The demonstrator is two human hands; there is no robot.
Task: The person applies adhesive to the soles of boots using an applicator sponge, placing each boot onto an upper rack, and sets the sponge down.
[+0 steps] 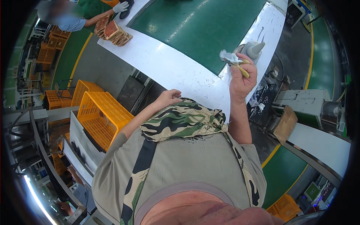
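Raised over the right side of the white table edge, my right hand is closed round a yellow-handled tool. Its other end carries a whitish, crumpled mass; the exact kind of tool is unclear. Just beyond that hand stands a grey-white container with a cone-shaped nozzle, partly hidden by my fingers. My left hand rests by the table's near edge against my camouflage apron, with nothing visible in it and its fingers loosely stretched out.
A green belt surface runs down the table's middle. At the far left a gloved co-worker's hand touches a dark shoe-like piece, near stacked reddish-brown pads. Yellow crates stand left of me; a cardboard piece is at right.
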